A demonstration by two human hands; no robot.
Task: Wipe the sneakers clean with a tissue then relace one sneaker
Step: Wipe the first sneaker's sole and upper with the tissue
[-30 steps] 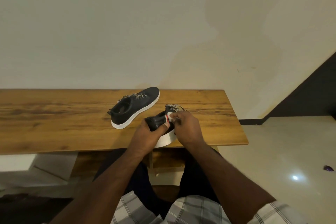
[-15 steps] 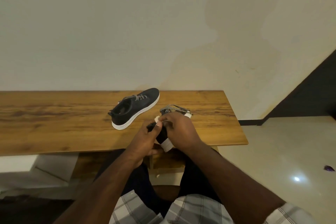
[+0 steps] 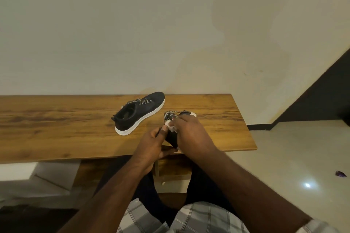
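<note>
While the left hand [image 3: 151,143] grips the held sneaker's [image 3: 172,138] heel end, its long axis runs away toward the toe; right hand [image 3: 189,130] fingers pinch the tissue [image 3: 169,126] on its upper, w/ the other sneaker [image 3: 140,112] left on the worktop [image 3: 56,119].

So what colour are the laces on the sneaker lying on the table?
Black-and-white patterned laces on the dark white-soled sneaker, seen in the head view.
</note>
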